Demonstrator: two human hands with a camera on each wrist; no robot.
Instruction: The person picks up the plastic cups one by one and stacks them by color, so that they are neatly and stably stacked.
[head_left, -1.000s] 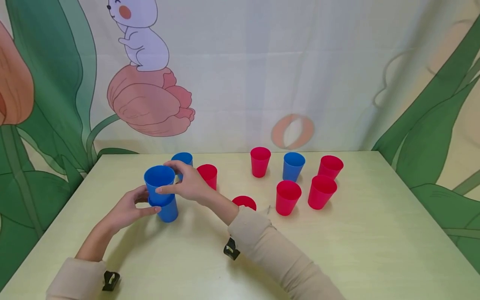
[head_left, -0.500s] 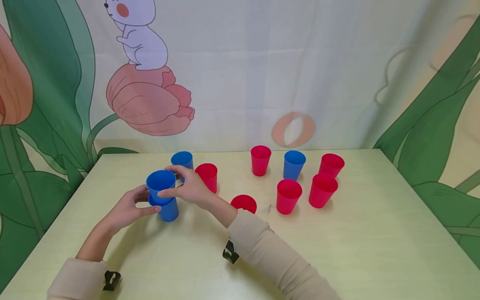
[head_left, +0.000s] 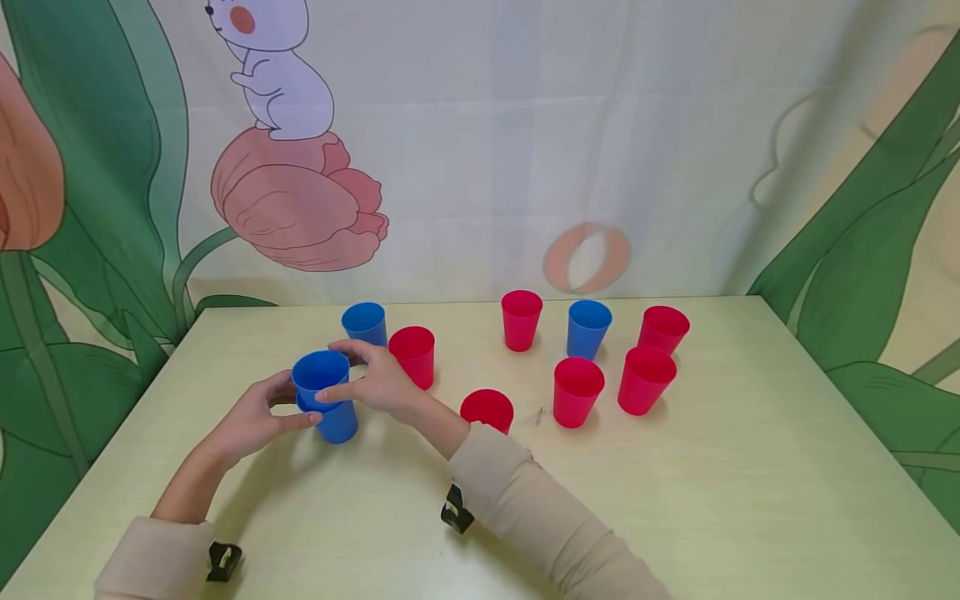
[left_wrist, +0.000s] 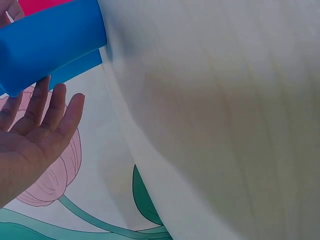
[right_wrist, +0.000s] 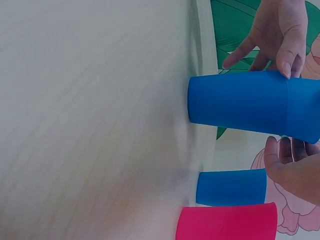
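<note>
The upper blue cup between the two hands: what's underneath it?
A lower blue cup, with the base of the upper blue cup sunk inside it. The lower blue cup's inside is covered, so anything deeper can't be seen.

The head view looks forward and down from farther back, over the pale wood-grain table (head_left: 712,500) to the printed white cloth backdrop (head_left: 465,167). The 2 wrist views, low, near and tipped sideways, face that backdrop and share the 2 nested blue tapered plastic cups (right_wrist: 250,104).
</note>
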